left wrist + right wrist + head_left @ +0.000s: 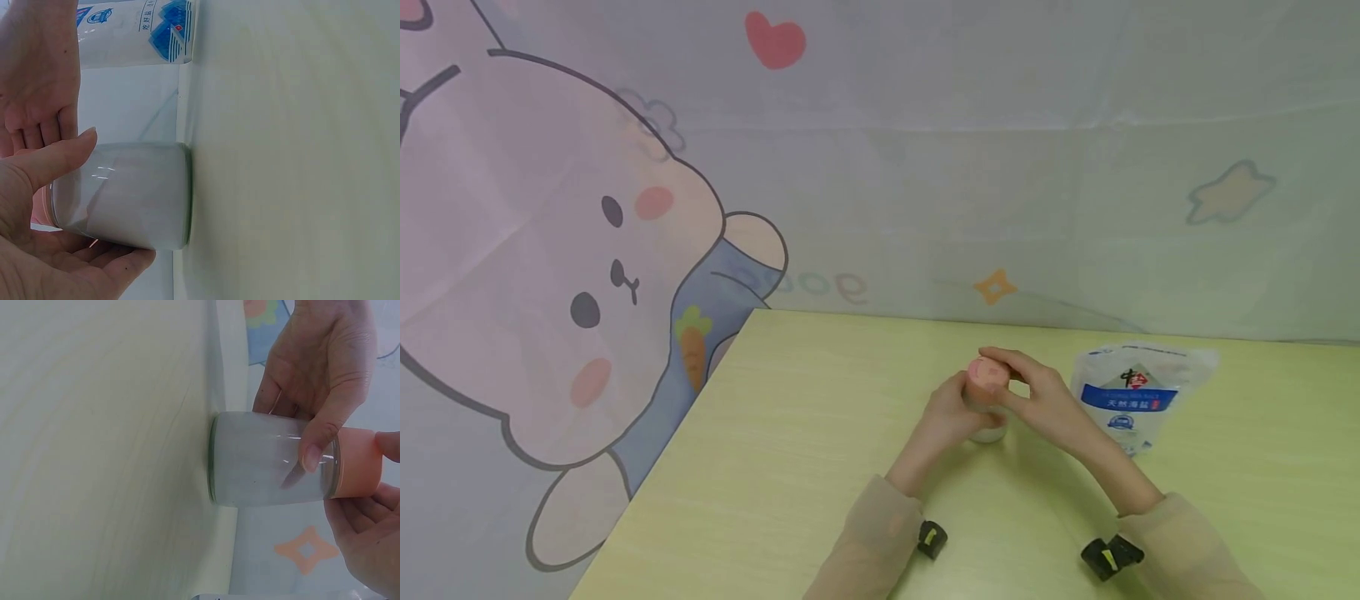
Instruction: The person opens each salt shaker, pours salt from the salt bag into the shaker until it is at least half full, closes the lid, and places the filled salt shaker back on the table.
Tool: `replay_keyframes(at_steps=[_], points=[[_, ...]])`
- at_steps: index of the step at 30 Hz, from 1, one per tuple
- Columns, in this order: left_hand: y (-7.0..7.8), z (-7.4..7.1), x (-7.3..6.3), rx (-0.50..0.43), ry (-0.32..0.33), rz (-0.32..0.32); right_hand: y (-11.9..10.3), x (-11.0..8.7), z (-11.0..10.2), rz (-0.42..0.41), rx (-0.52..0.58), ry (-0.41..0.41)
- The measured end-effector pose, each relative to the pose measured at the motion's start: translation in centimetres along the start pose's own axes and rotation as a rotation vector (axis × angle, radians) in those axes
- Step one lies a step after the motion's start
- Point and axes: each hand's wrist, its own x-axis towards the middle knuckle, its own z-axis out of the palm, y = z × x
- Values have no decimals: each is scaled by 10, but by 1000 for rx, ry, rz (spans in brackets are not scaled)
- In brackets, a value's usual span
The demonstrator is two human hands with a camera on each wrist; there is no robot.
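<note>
A clear glass jar (262,462) stands upright on the table, with whitish contents visible through its wall in the left wrist view. On its top is a salmon-pink lid (987,377). My left hand (951,410) grips the glass body, thumb on one side and fingers round the other. The right hand (1041,404) holds the lid between thumb and fingers. To the right of the jar stands a white and blue bag of sea salt (1127,400), touched by neither hand.
The pale yellow-green table (760,467) runs back to a hanging cloth (925,167) printed with a cartoon rabbit, a heart and stars. Black straps (932,540) show near both sleeve cuffs.
</note>
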Motion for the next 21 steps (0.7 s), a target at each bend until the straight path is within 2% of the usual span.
replay_keyframes(at_steps=[12, 21], points=[[-2, 1, 1, -5, 3, -13, 1, 1, 2, 20, -83, 61], [-1, 1, 1, -19, 10, -21, -3, 1, 2, 47, -92, 84]])
